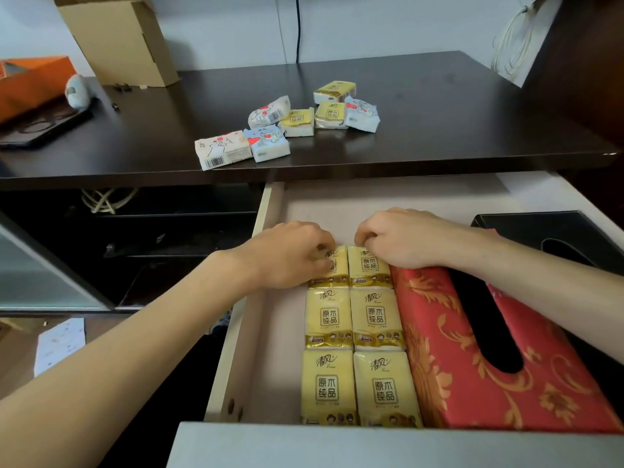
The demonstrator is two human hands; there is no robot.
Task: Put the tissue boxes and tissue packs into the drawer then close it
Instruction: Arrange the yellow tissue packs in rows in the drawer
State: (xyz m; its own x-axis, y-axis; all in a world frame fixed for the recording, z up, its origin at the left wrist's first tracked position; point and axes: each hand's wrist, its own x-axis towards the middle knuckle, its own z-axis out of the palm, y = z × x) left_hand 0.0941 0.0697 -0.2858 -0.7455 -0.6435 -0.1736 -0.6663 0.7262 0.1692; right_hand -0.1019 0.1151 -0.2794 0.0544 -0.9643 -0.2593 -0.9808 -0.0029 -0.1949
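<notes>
Count, head view.

In the open drawer (266,339): 6 yellow tissue packs (377,317), laid in 2 columns of 3. Tissue boxes in the drawer: 2, namely 1 red patterned box (439,349) and 1 black box (553,238).

On the dark desk top (439,106): 7 tissue packs in all. Of these, 3 yellow desk packs (331,114) and 4 white cartoon-print packs (223,149).

Also on the desk: 1 cardboard box (121,38), 1 orange box (30,82).

Hands in frame: 2, the left hand (290,255) and the right hand (401,238).
</notes>
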